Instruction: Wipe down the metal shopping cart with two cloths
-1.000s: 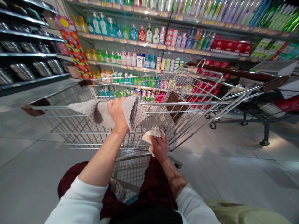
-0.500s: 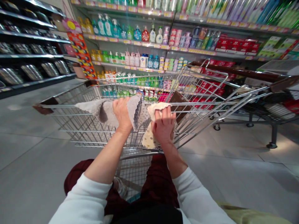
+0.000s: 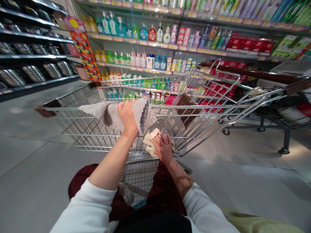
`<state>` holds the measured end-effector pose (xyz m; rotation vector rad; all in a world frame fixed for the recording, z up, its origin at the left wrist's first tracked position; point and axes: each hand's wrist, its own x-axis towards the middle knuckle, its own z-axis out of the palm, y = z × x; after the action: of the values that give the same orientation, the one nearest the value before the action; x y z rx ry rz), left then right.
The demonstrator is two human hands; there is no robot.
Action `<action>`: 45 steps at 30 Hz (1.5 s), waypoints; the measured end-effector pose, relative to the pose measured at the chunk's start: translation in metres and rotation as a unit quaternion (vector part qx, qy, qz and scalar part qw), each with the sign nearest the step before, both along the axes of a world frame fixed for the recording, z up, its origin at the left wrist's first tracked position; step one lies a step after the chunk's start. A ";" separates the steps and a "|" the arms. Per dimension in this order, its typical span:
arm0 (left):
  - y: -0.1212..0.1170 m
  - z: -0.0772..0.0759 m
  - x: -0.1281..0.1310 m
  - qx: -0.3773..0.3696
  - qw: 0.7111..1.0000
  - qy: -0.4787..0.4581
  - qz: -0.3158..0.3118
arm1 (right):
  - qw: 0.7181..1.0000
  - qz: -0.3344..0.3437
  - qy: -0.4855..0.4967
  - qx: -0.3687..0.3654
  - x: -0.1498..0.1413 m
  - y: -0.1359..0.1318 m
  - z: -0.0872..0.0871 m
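Down from the near top rail to the lower side wires has gone the right hand (image 3: 163, 146), taking the cream, spotted, scalloped-edged cloth (image 3: 151, 135) with it; the left hand (image 3: 128, 115) has stayed put on the rail. To wipe these wires well, the right hand would best keep the cloth bunched behind its fingers, press it round each wire and stroke along the wire's length, while the left steadies the brown-cornered metal wire shopping cart (image 3: 52, 104).

Left fingers are curled closely over the grey plush cloth with a dotted face (image 3: 114, 118), draped on the near top rail. Its long axis follows that rail, with the narrow tip pointing left and the dotted flap spreading right. Right fingers are bent and close together on the cream cloth, against the cart's near side; the thumb is hidden. That cloth is crumpled, its edge pointing up and left, with no clear long axis.
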<state>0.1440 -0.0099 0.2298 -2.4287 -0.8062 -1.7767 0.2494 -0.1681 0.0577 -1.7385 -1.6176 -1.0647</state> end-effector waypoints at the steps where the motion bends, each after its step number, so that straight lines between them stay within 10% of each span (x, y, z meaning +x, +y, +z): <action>1: 0.000 0.000 0.000 -0.006 1.000 0.004 0.000 | 1.000 -0.001 -0.006 0.015 -0.001 -0.002 0.009; 7: -0.004 0.002 0.000 -0.045 0.999 0.009 -0.013 | 0.972 -0.051 -0.005 0.230 0.002 -0.011 0.104; 10: -0.005 0.003 -0.001 -0.059 0.998 0.011 -0.021 | 0.970 -0.090 -0.010 0.227 0.007 0.000 0.133; 22: 0.001 -0.002 0.001 -0.014 1.000 -0.005 -0.014 | 0.998 0.040 -0.036 0.018 -0.005 0.024 0.014; 30: 0.004 -0.004 0.002 -0.003 1.000 -0.012 -0.008 | 0.994 0.072 -0.027 0.082 -0.002 0.007 0.054; 37: 0.007 -0.006 0.003 -0.014 1.000 -0.019 -0.012 | 0.960 -0.139 -0.050 0.236 0.034 -0.015 0.129; 45: 0.003 0.001 0.001 -0.072 0.997 -0.020 -0.025 | 0.994 -0.083 -0.032 0.056 0.021 -0.001 0.032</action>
<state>0.1447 -0.0069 0.2311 -2.5308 -0.9164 -1.8521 0.2707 -0.1692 0.0900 -1.8062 -1.4404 -1.2759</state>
